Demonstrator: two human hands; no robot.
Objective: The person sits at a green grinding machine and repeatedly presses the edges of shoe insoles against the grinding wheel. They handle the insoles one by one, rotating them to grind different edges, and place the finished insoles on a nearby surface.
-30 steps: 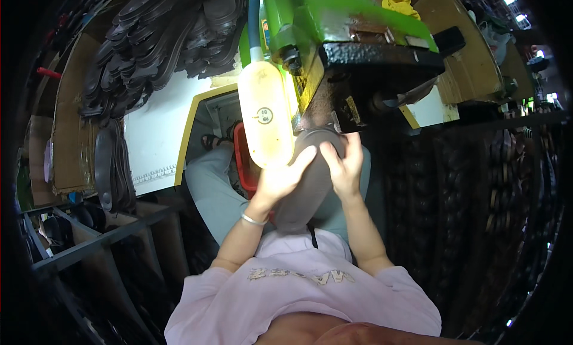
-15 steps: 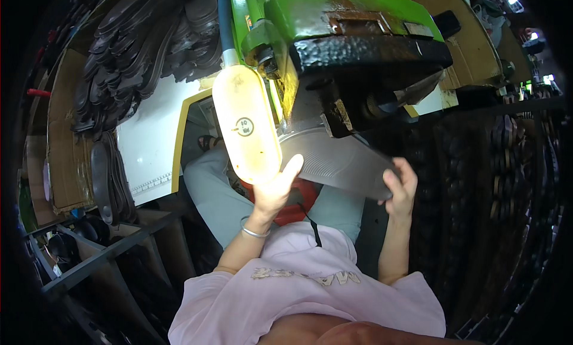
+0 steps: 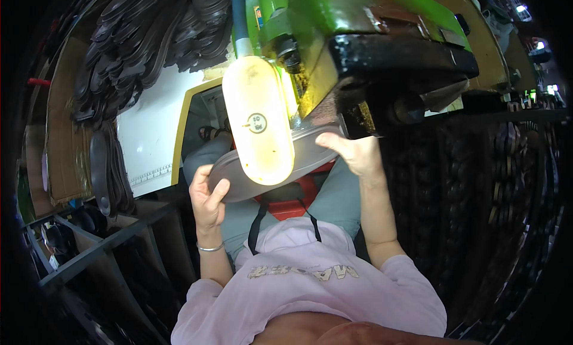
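I hold a long grey shoe sole (image 3: 234, 185) crosswise in front of me, just under the black head (image 3: 400, 55) of a green machine (image 3: 334, 11). My left hand (image 3: 206, 197) grips the sole's left end, thumb on top. My right hand (image 3: 353, 155) holds the right end close to the machine's underside. A yellowish oval lamp cover (image 3: 258, 119) hangs in front and hides the middle of the sole. I sit with grey trousers and a pale lilac shirt (image 3: 310, 285) below.
Heaps of dark soles lie at the upper left (image 3: 149, 40), and more are stacked in columns on the right (image 3: 477, 190). A white board with a yellow edge (image 3: 152, 130) stands to the left. A metal rack (image 3: 89, 255) fills the lower left. A red seat (image 3: 287, 206) shows beneath the sole.
The sole has swung from upright at the machine to lying crosswise. My left hand moved down-left to its left end; my right hand shifted under the black head.
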